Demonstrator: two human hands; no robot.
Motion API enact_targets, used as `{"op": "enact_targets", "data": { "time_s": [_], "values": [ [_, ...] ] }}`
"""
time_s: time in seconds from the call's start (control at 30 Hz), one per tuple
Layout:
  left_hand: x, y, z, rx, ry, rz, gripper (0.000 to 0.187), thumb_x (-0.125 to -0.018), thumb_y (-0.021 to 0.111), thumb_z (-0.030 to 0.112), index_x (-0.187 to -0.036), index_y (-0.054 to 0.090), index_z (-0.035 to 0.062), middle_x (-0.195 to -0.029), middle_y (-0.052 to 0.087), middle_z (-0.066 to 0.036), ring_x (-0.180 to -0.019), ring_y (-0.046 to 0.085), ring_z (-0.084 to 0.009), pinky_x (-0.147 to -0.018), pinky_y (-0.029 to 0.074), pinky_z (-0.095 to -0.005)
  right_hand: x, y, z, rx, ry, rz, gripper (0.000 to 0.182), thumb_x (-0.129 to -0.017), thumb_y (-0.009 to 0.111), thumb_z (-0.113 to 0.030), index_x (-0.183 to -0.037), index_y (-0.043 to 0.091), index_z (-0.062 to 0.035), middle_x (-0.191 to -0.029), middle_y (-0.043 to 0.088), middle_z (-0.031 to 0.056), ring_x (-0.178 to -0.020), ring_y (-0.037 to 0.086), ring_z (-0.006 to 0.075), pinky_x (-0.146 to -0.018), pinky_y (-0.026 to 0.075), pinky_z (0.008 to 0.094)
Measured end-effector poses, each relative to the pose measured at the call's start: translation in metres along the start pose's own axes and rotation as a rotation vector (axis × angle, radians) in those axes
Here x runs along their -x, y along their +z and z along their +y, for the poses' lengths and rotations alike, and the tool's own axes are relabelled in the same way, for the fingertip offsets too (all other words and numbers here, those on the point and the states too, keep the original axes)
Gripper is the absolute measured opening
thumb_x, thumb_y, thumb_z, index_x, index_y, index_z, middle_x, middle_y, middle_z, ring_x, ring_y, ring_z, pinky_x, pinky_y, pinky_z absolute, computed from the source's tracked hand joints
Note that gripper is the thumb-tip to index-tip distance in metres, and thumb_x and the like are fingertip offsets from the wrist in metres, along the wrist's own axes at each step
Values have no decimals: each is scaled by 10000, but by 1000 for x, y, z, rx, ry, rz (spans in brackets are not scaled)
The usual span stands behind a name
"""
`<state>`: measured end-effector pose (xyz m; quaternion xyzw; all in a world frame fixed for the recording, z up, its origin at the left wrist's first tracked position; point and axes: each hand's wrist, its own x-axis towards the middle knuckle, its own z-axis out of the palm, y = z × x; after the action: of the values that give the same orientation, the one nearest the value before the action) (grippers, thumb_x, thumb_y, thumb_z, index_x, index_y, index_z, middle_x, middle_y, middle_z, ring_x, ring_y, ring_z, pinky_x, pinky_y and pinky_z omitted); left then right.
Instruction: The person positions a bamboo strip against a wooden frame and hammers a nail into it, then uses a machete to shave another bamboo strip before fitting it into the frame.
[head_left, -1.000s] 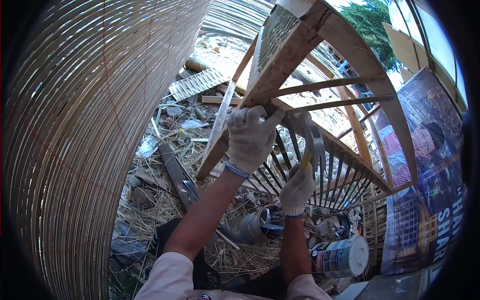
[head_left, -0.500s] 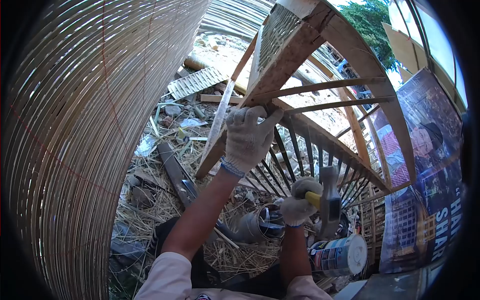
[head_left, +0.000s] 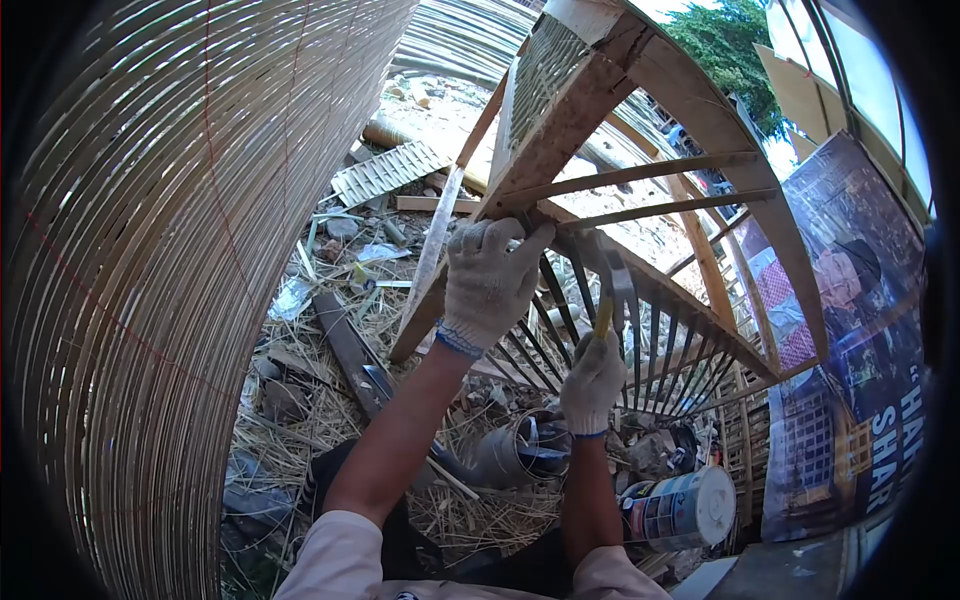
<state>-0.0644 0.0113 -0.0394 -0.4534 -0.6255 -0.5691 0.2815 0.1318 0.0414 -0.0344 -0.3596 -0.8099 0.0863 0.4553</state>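
Note:
My left hand [head_left: 488, 275], in a white knit glove, grips the lower edge of a wooden beam [head_left: 560, 130] of a curved wooden frame. My right hand [head_left: 592, 380], gloved too, holds a hammer [head_left: 610, 275] by its yellow handle. The hammer head is raised up against the frame joint just right of my left hand. Thin dark bamboo slats [head_left: 640, 350] fan out below the beam.
A large curved wall of woven bamboo strips [head_left: 150, 250] fills the left. Straw, scrap wood and a saw [head_left: 355, 355] litter the ground. A metal bucket [head_left: 520, 445] and a paint can [head_left: 685, 510] lie near my knees. A printed banner [head_left: 860, 350] hangs at right.
The hammer was up at the joint, swung down and back beside the paint can, and is now up at the joint again. My left hand kept its grip on the beam.

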Motion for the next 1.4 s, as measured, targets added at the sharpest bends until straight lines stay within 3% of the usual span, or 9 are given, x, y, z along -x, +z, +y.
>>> {"op": "enact_targets", "data": {
  "time_s": [0.17,0.3,0.5,0.63,0.8,0.93,1.03,1.17,1.4],
  "values": [
    [3,2,-2,-39,3,16,407,-875,731,136,-1264,748,255,-1100,526,-18,-1064,540,-264,-963,432,-480,3,-22,-9,-903,-327,41,413,-955,591,-379,-742,579,-25,-654,571,71,-558,567,202,-503,413,329],
    [4,5,-5,-18,38,58,420,-878,729,137,-1279,744,264,-1105,524,-18,-1060,532,-262,-959,431,-479,-11,7,-6,88,3,-93,487,-1073,465,-428,-808,569,-33,-620,523,106,-539,557,242,-512,406,417],
    [3,2,-8,-6,26,-8,458,-874,727,126,-1309,727,269,-1109,524,-22,-1041,531,-264,-949,436,-480,9,-4,-22,-676,-114,178,608,-1085,327,-613,-826,498,-89,-685,472,26,-526,409,116,-458,302,247],
    [5,1,-7,22,49,24,402,-874,728,116,-1252,741,250,-1108,538,-25,-1037,549,-261,-933,451,-483,12,10,26,6,-208,-35,322,-1062,525,-268,-847,589,-36,-651,518,76,-570,559,204,-531,427,408],
    [3,-2,-9,23,26,-1,356,-867,737,102,-1200,743,227,-1118,565,-18,-1037,569,-259,-929,455,-480,10,-20,-34,-265,74,-69,713,-1071,290,-698,-795,492,-73,-616,433,5,-517,402,68,-457,270,290],
    [3,0,-11,26,51,39,352,-869,735,102,-1201,737,215,-1105,568,-24,-1035,579,-260,-929,454,-477,-1,-21,-26,-763,-493,39,338,-1023,548,-361,-835,572,-82,-661,522,75,-592,573,223,-498,387,364],
    [2,0,-9,60,41,38,350,-869,733,103,-1204,732,204,-1108,576,-32,-1029,586,-273,-934,460,-485,-6,0,4,122,22,-187,432,-1096,435,-367,-864,585,-34,-681,574,150,-578,590,331,-551,419,445],
    [6,-4,-12,124,3,33,330,-865,731,92,-1179,719,194,-1126,594,-47,-1061,596,-299,-959,470,-496,11,-14,-14,-330,47,25,654,-1099,305,-616,-802,494,-65,-643,451,24,-524,410,90,-473,267,256],
    [7,2,-20,91,-57,131,301,-878,740,103,-1161,640,95,-1187,593,-119,-1142,568,-339,-1016,436,-510,6,2,14,75,-70,-128,501,-1065,424,-460,-834,536,-30,-656,529,95,-572,541,296,-536,384,433]
  ]
}}
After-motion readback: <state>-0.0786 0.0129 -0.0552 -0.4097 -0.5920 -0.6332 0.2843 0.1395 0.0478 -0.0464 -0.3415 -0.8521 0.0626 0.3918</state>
